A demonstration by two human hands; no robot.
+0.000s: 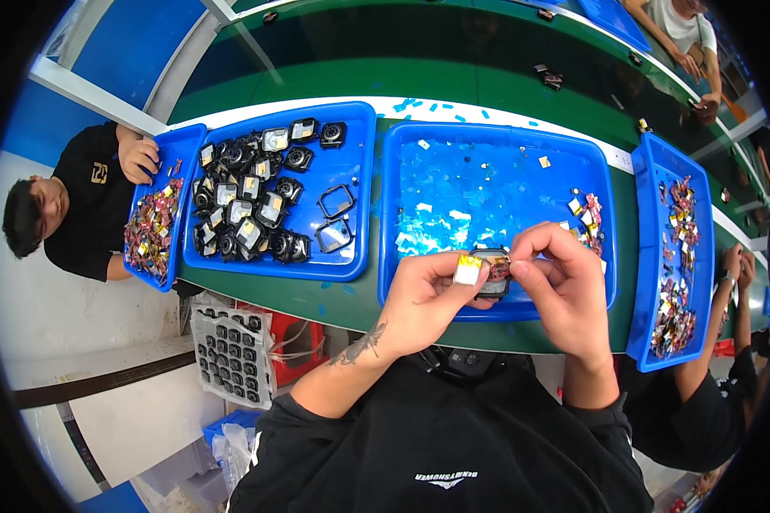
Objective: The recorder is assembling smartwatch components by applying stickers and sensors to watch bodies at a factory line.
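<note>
My left hand (428, 299) holds a small black camera-like housing (493, 284) with a yellow-white tab (468, 269) at its left side, over the near rim of the middle blue tray (496, 312). My right hand (565, 282) pinches a small reddish part (499, 270) at the top of that housing with thumb and forefinger. Both hands touch the same piece. The tray under them holds scattered blue film scraps and a small heap of tiny parts (587, 214) at its right side.
A blue tray (355, 154) on the left holds several black housings and frames. Narrow blue trays with small reddish parts lie far left (158, 227) and far right (680, 256). A person in black sits left, another's arms reach in at right. A green belt runs behind.
</note>
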